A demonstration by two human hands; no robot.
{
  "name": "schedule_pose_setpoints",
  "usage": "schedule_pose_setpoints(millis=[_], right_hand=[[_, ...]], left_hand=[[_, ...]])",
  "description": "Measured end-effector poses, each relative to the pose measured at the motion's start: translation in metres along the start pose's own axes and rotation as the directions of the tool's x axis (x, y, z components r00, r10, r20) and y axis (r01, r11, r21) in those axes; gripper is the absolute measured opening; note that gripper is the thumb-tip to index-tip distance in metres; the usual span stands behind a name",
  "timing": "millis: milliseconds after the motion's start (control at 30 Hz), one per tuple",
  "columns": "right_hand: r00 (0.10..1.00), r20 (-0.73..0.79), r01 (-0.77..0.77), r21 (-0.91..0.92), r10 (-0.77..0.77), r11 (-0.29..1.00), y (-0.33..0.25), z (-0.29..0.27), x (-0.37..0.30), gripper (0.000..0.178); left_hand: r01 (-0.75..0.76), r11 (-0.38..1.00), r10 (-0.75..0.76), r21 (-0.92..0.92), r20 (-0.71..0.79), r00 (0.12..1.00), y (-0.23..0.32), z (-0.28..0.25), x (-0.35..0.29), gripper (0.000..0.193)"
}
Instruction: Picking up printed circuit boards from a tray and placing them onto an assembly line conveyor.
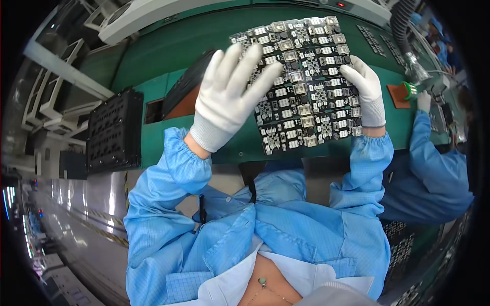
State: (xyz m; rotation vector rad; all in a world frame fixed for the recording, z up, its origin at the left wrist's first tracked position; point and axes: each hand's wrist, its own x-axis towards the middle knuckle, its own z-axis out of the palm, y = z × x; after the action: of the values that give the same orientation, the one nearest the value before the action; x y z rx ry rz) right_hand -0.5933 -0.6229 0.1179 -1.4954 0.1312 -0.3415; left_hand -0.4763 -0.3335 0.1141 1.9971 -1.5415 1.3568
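A large black circuit board panel (319, 84), packed with rows of white and clear components, is held up above the green bench. My right hand (365, 86), in a white glove, grips its right edge with the thumb over the front; the other fingers are mostly hidden behind the panel. On the left side, my gloved left hand (224, 97) has its fingers spread in front of the panel's left part. Whether those fingertips touch the components, I cannot tell.
A black slotted fixture (115, 130) stands at the bench's left end, with a dark tilted panel (191, 84) behind my left hand. To the right are a green-rimmed spool (410, 91) on a brown pad (397, 98), a grey hose (403, 25) and a co-worker's blue sleeve (423, 137). More boards (370, 40) lie far right.
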Motion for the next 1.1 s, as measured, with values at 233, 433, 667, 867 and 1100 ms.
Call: schedule_pose_setpoints(millis=[233,433,667,867,1100], right_hand=[[0.982,-0.176,0.068,-0.049,-0.076,0.996,0.03,-0.023,-0.009,0.039],[0.968,-0.208,0.145,0.021,-0.138,0.989,0.038,-0.012,-0.017,0.033],[0.992,-0.044,0.095,-0.361,-0.119,0.928,0.038,-0.038,-0.016,0.047],[0.725,0.078,0.389,-0.866,-0.684,0.313,-0.013,-0.035,0.002,0.047],[0.863,0.435,0.495,-0.831,-0.256,0.254,-0.035,-0.001,0.013,0.024]], left_hand=[[0.616,-0.069,-0.631,-0.785,0.513,0.582,0.007,0.04,-0.006,0.063],[0.178,-0.863,-0.3,-0.473,0.763,0.573,-0.002,0.069,0.032,0.047],[0.43,-0.558,-0.526,-0.71,0.704,0.478,0.0,0.082,0.027,0.048],[0.59,-0.155,-0.568,-0.792,0.56,0.603,0.026,0.057,0.026,0.05],[0.74,-0.158,-0.416,-0.653,0.724,0.55,0.019,0.03,0.029,0.044]])
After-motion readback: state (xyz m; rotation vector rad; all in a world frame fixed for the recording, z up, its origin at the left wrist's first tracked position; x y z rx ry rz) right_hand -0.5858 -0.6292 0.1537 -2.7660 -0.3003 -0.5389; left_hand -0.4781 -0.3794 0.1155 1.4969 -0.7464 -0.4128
